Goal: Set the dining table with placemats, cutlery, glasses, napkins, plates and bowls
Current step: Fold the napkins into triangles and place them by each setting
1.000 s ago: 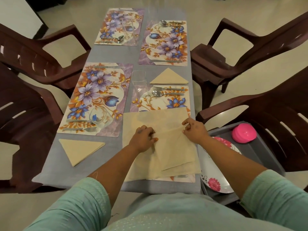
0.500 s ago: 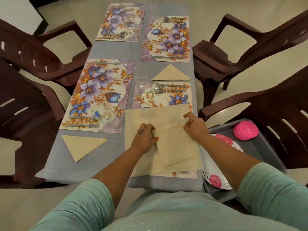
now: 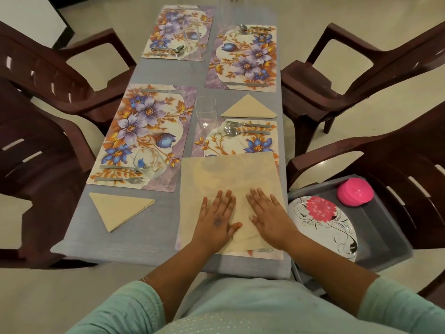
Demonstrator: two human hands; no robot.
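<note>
Presently the napkin (image 3: 228, 182) is pressed flat on the near right placemat (image 3: 237, 144) by the left hand (image 3: 215, 221) and right hand (image 3: 269, 219), fingers spread. If dragged farther, the spoon (image 3: 231, 131) and glass (image 3: 206, 115) could be knocked.

Light is soft, warm, indoor, fairly dim overall; no hard source in view. Floor (image 3: 395, 97) reads brightest, pale cream w/ mild sheen. Brown chairs (image 3: 48, 75) go nearly black in their recesses, little detail there. Shadows weak & diffuse, a faint one under the table (image 3: 134, 242) edge. Clear glass (image 3: 206, 115) barely stands out, low contrast. Wide-angle bend strong at frame edges: chairs bow outward, table tapers upward. Sharpness decent mid-frame, softer & slightly smeared twd corners. Colours a bit muted.
</note>
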